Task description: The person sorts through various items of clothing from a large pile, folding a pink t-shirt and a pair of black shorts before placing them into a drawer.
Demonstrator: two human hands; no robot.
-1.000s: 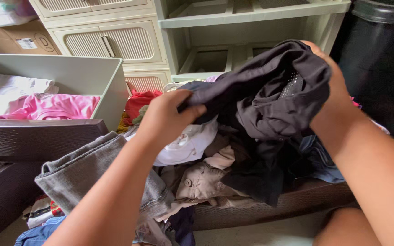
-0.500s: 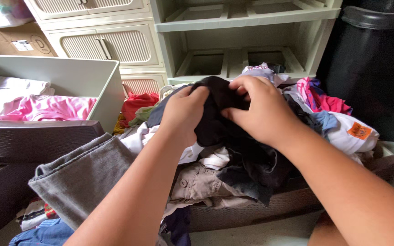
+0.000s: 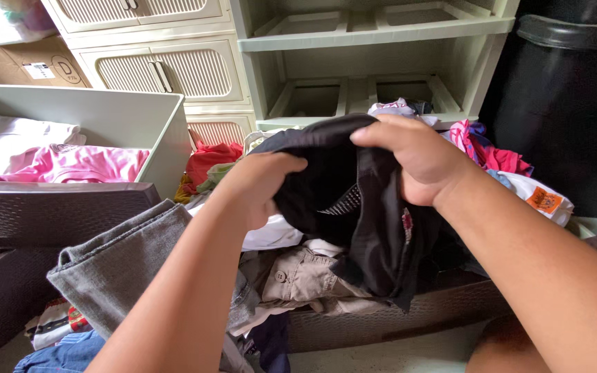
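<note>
Two hands grip one black fabric garment [image 3: 340,186] above a heap of mixed clothes [image 3: 312,273]. Leftward lie a pale green drawer [image 3: 167,131] with a pink top [image 3: 70,164] and grey jeans [image 3: 126,266]. Left hand [image 3: 257,183] and right hand [image 3: 416,159] clench it; forearms hide the heap's front.

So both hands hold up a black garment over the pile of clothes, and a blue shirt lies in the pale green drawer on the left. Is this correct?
Not fully. In the head view the left hand and right hand do hold the black garment over the pile, but the shirt in the pale green drawer is pink, not blue.
</note>
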